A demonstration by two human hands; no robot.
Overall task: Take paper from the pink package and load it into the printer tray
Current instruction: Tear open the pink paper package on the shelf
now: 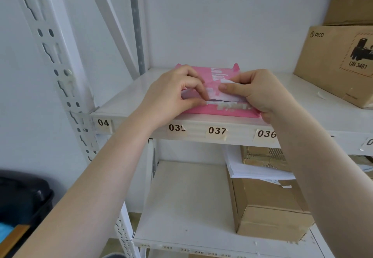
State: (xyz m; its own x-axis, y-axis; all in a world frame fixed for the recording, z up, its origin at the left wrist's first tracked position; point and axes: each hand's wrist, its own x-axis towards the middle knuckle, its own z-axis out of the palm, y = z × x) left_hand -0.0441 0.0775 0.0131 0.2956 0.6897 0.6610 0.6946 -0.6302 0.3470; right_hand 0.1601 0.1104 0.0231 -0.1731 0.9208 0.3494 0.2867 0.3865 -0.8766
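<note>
A pink package (220, 74) of paper lies flat on the upper white shelf (125, 98), close to its front edge. Its near end is torn, with white wrapping edges and a sliver of the paper inside showing between my hands. My left hand (173, 94) pinches the torn wrapper at the left of the opening. My right hand (260, 92) grips the wrapper flap on the right and curls over the package's near right corner. No printer or tray is in view.
A Pico cardboard box (335, 63) stands at the right of the same shelf, another box above it. The lower shelf (181, 197) holds a brown box (268, 209) with loose white sheets (254, 168) on top. The slotted rack post (52, 55) rises at left; a dark bin (22, 199) sits at lower left.
</note>
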